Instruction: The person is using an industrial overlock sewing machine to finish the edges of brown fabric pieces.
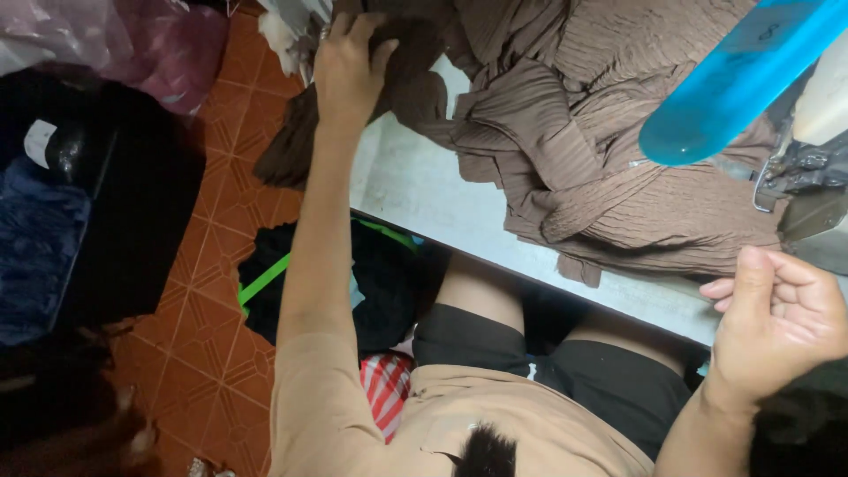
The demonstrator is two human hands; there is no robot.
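My left hand (349,66) reaches far out and grips a dark brown piece of cloth (296,141) that hangs over the far end of the grey table (424,190). A heap of lighter brown ribbed fabric (609,159) lies on the table in front of me. My right hand (777,322) hovers near the table's front edge, palm turned up, fingers loosely curled and holding nothing. It is just right of the ribbed fabric.
A translucent blue tube (733,79) juts across the upper right, beside part of a sewing machine (813,168). Below the table lie a black bag with green trim (291,274), dark bundles (79,221) and pink plastic bags (150,44) on the orange tiled floor (221,353).
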